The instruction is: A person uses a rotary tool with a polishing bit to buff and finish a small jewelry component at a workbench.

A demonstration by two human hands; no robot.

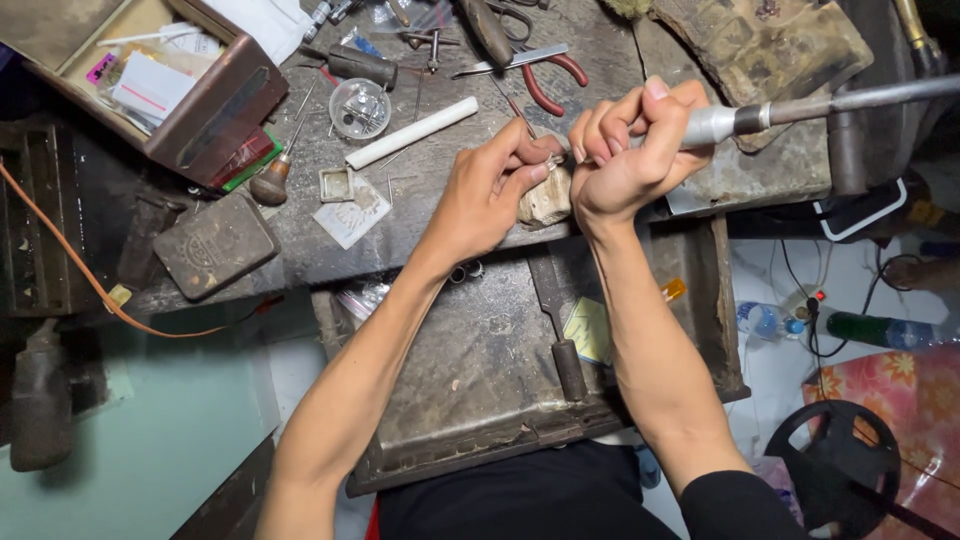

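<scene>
Grip: the right hand [625, 150] is clenched around a metal rotary handpiece [735, 120]; the left hand [495, 185] pinches a small workpiece [553, 160], too small to identify.
Workpiece: sits at the fingertips, on top of the worn wooden bench peg [545, 200] at the bench edge.
Support: both hands touch; I judge that this bracing steadies the tool tip.
Pressure: light, short touches likely suit so small a piece.
Catch tray: the drawer [480, 370] lies below the hands.
Nearby: red-handled pliers [545, 85] and a white rod [412, 132] lie apart.
</scene>
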